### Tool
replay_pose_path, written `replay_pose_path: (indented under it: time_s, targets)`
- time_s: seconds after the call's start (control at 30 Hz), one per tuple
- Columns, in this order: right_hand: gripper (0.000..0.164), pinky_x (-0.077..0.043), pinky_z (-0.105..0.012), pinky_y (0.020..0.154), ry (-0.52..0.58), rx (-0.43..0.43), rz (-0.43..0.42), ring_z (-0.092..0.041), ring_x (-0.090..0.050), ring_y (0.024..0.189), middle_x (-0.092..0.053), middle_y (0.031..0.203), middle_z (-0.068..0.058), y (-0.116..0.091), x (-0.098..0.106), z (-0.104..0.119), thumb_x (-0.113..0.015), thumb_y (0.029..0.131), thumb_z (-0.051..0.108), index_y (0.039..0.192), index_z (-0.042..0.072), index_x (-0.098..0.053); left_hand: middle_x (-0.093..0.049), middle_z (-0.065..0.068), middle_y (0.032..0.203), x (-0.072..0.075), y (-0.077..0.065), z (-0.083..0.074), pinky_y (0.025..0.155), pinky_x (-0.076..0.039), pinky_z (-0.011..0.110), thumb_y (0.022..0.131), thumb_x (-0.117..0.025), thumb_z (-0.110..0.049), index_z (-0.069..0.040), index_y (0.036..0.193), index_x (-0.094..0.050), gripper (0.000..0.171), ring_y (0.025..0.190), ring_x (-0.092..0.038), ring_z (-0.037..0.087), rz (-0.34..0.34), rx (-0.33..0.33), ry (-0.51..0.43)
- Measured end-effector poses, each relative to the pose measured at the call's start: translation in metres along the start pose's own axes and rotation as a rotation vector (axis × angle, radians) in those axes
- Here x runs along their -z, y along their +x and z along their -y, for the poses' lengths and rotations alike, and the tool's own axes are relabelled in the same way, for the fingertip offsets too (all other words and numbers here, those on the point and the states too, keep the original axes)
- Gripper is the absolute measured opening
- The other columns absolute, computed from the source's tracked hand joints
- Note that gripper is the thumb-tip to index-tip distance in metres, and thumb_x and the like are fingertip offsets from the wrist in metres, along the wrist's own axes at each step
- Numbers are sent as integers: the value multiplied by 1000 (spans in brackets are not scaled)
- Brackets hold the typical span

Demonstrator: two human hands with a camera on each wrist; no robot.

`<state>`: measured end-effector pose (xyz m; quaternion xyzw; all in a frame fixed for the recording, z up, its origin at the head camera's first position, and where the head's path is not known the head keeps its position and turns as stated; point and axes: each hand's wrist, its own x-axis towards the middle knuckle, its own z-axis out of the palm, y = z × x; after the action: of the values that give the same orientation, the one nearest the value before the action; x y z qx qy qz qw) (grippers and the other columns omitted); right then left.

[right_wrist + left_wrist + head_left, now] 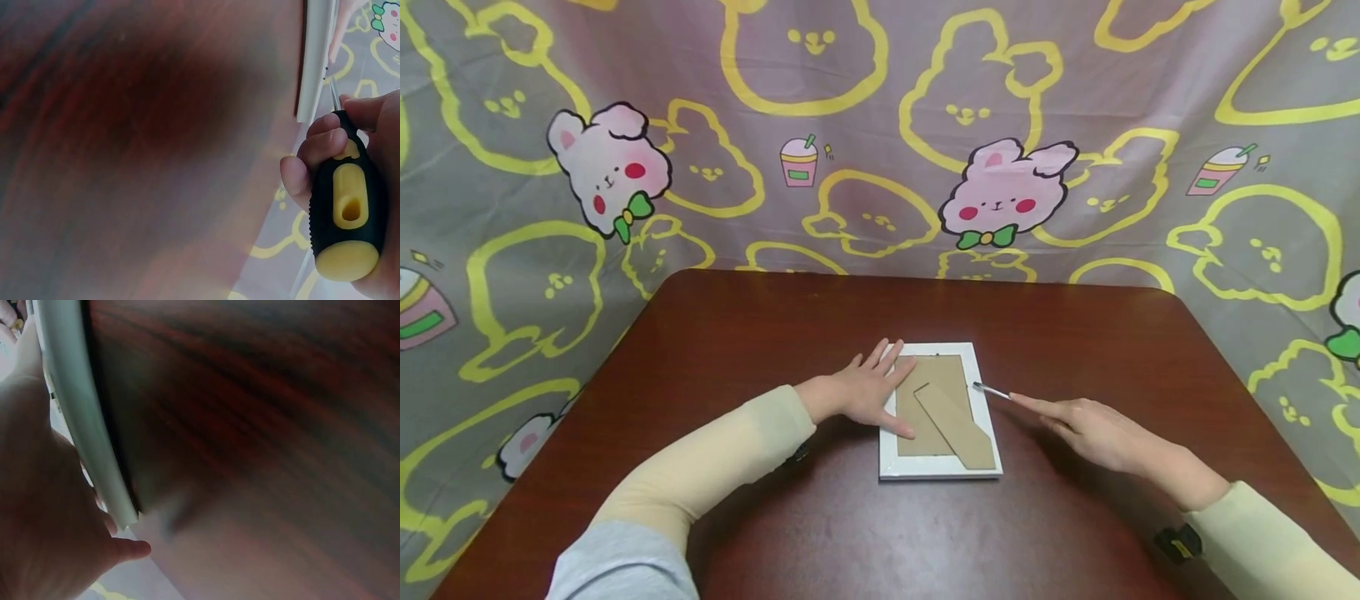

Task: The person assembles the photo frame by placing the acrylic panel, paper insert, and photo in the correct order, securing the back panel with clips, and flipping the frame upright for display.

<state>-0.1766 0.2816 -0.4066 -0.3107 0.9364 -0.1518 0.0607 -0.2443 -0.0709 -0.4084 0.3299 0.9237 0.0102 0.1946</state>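
A white picture frame (917, 467) lies back side up on the table, showing its brown backing board (938, 371) and a slanted easel stand (953, 425). Spread over the frame's left side, my left hand (867, 393) rests with fingers on the border and board. My right hand (1093, 429) grips a screwdriver (349, 200) with a black and yellow handle. Its metal shaft (994, 390) points left, the tip at the frame's right inner edge, close to a small dark tab. Whether the tip touches the tab cannot be made out.
The dark red-brown wooden table (790, 325) extends around the frame on all sides. Behind and beside it hangs a grey-pink cloth (865, 125) with yellow outlines and cartoon rabbits. A dark strap device (1178, 543) sits at my right wrist.
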Motion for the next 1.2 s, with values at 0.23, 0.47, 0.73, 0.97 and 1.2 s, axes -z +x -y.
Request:
replay_pose_path:
  time_s: [0.23,0.47,0.73,0.97,1.2]
  targets:
    - [53,-41,-26,64,43,43,-7,1,-39,58,-59,80,11,3,-6,-2,-56,99,11,148,27,-43,20,11,159,-6,3,2,111,-16,57,74,-50,-84,-23,156,8,117,144,20,31,-11,-5,12]
    - [51,-40,-27,64,52,39,-5,1,-33,54,-47,70,14,6,-8,-3,-56,99,13,147,25,-44,20,13,159,-10,5,4,109,-30,43,76,-52,-82,-21,156,7,117,143,20,33,-34,-37,-9]
    - [50,-38,-26,60,72,21,-5,0,-26,50,-37,63,15,7,-10,-3,-56,99,14,147,26,-45,18,14,159,-10,2,3,96,-45,37,76,-53,-81,-20,157,5,116,144,17,34,-50,-43,-20]
    - [52,-42,-27,64,41,6,-2,1,-44,63,-66,91,6,4,-9,-3,-58,98,15,146,30,-46,15,16,159,-11,0,2,98,-44,40,76,-54,-80,-18,157,2,116,144,15,36,-57,-59,-33]
    - [51,-40,-26,60,37,27,-15,0,-37,56,-55,74,12,6,-8,-4,-58,98,15,146,29,-46,17,15,159,-8,-1,4,95,-46,38,76,-54,-80,-19,157,2,116,144,17,35,-64,-52,-52]
